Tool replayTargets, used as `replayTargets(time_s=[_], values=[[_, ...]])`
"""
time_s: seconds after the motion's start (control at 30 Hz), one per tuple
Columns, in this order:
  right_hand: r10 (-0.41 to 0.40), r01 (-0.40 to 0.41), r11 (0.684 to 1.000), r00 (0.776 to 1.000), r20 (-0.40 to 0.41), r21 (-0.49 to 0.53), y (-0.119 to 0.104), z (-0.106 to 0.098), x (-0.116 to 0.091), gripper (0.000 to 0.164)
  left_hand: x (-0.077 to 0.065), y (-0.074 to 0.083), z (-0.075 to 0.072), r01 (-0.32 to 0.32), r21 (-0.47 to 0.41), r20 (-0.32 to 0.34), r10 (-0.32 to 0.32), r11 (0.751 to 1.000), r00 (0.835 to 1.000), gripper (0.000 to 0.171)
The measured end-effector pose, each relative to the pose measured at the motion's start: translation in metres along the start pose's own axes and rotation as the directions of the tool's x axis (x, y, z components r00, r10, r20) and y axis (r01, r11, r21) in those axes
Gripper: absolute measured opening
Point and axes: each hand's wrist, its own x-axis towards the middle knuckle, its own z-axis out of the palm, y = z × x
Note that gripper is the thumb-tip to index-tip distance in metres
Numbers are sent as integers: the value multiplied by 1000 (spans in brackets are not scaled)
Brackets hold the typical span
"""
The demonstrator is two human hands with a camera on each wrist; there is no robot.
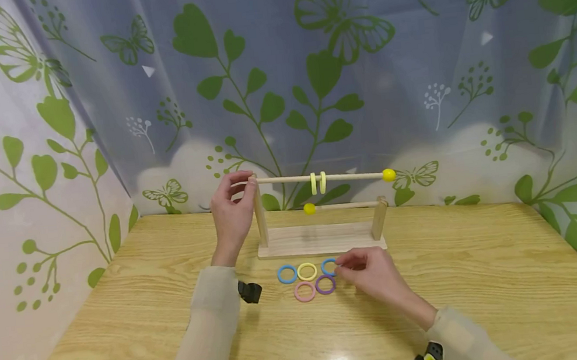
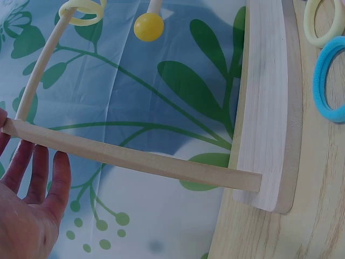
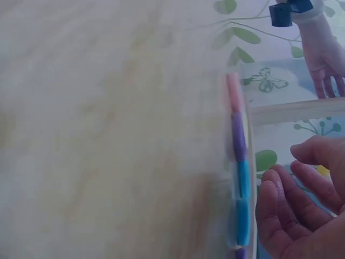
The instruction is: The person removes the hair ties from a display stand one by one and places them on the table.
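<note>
A wooden stand [image 1: 321, 240] has two upright posts, each with a rod ending in a yellow ball. Two pale yellow rings [image 1: 323, 183] hang on the upper rod [image 1: 283, 179]. My left hand [image 1: 235, 209] grips the top of the left post [image 2: 135, 156], where that rod joins it. In front of the base lie loose rings: a blue ring [image 1: 287, 274], a yellow ring [image 1: 307, 272], a pink ring [image 1: 305, 291], a purple ring [image 1: 325, 284] and another blue ring [image 1: 328, 267]. My right hand [image 1: 374, 270] is loosely curled with fingertips right at that last ring, partly covering it.
The shorter lower rod [image 1: 349, 205] extends left from the right post [image 1: 379, 218], bare of rings. The wood-grain table [image 1: 123, 314] reaches back to a curtain [image 1: 268, 88] patterned with leaves and butterflies. In the right wrist view, another purple ring [image 3: 241, 253] shows at the bottom edge.
</note>
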Motion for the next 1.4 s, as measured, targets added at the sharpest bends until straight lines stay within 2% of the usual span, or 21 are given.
replayTargets(time_s=[0.3, 0.77, 1.1, 1.4], values=[[-34, 33, 999, 998, -45, -7, -10, -11, 8, 11, 1, -1, 0, -10, -14, -1, 10, 1000, 1000, 20], [-23, 24, 1000, 996, -88, 11, -27, -27, 19, 17, 3, -1, 0, -10, -2, 3, 10, 1000, 1000, 19], [-21, 31, 994, 996, -88, 106, -35, -32, 26, 24, 2, -2, 0, -9, -21, -1, 9, 1000, 1000, 19], [-66, 88, 985, 987, -146, 149, -41, -38, 32, 25, 1, -1, 0, -8, -29, -1, 8, 1000, 1000, 19]])
